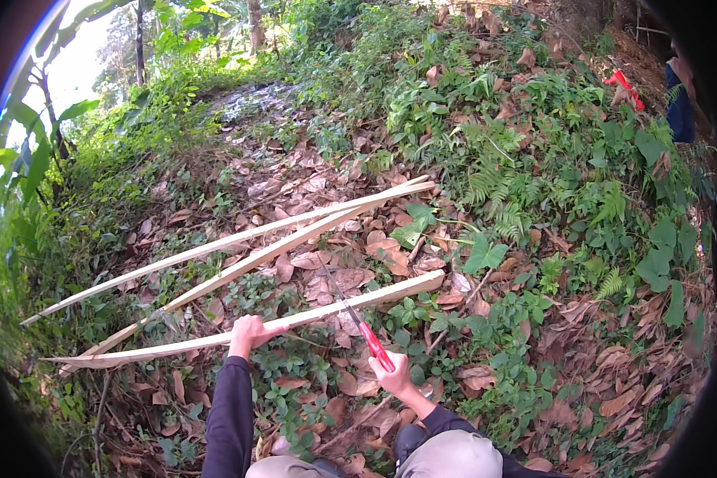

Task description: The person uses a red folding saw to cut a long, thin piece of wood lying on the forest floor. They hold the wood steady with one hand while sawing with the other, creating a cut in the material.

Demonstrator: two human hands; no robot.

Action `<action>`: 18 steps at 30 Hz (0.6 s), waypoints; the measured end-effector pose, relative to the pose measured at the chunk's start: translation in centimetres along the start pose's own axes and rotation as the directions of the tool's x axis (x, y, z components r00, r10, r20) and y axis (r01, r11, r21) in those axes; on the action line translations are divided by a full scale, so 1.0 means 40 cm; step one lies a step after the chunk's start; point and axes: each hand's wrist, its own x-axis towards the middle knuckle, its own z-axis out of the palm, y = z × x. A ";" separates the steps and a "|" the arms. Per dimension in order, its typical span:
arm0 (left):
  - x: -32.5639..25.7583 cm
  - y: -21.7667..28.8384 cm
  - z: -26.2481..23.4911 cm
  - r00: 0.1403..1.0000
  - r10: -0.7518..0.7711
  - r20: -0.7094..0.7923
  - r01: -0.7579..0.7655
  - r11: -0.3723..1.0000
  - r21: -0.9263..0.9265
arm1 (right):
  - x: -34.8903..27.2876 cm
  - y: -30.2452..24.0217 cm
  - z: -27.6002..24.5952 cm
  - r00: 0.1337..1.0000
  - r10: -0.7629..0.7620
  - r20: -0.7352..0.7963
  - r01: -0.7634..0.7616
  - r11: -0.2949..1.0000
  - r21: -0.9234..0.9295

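My left hand [252, 334] is closed around the nearest pale wooden pole [358, 303], left of its middle. That pole lies slanted across the slope, with a pointed left end and a thicker, cut right end. In my right hand [393, 373] is a red-handled tool with a long thin blade [371, 341]; whether it is a saw or a knife I cannot tell. Its narrow blade points up and left, crossing the pole from my view. Whether the blade touches the wood is unclear. My fingers cover the lower end of the red handle.
Beyond lie two more pale poles, a straight one [215, 247] and a slanting one [271, 250], meeting at their right ends. Dry leaves [350, 279] and green plants [502, 334] cover the slope. At upper right are a red object [625, 88] and a person in blue [679, 107].
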 end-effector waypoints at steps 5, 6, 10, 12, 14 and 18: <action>0.004 -0.020 -0.004 1.000 -0.029 0.004 0.029 0.999 0.017 | -0.062 -0.024 -0.017 0.999 -0.015 -0.042 0.014 0.999 -0.030; 0.010 -0.009 -0.003 1.000 -0.028 0.000 0.028 0.999 0.030 | -0.067 -0.030 -0.027 0.999 -0.029 -0.040 0.028 0.999 -0.020; 0.048 0.022 0.013 0.999 0.028 -0.026 -0.027 0.999 0.033 | -0.022 -0.059 -0.037 0.997 0.042 -0.060 -0.040 0.999 0.034; 0.050 0.000 0.042 0.995 0.050 -0.087 -0.042 0.995 0.093 | 0.005 -0.012 -0.003 0.998 0.025 -0.058 -0.023 0.999 0.040; 0.097 -0.128 0.122 0.996 0.013 -0.084 -0.009 0.999 0.048 | 0.003 -0.012 0.035 0.996 0.075 0.041 -0.079 0.990 0.115; 0.034 -0.041 0.096 0.990 -0.027 -0.137 0.034 0.999 0.043 | -0.051 -0.009 0.020 0.990 0.136 -0.026 -0.132 0.983 0.128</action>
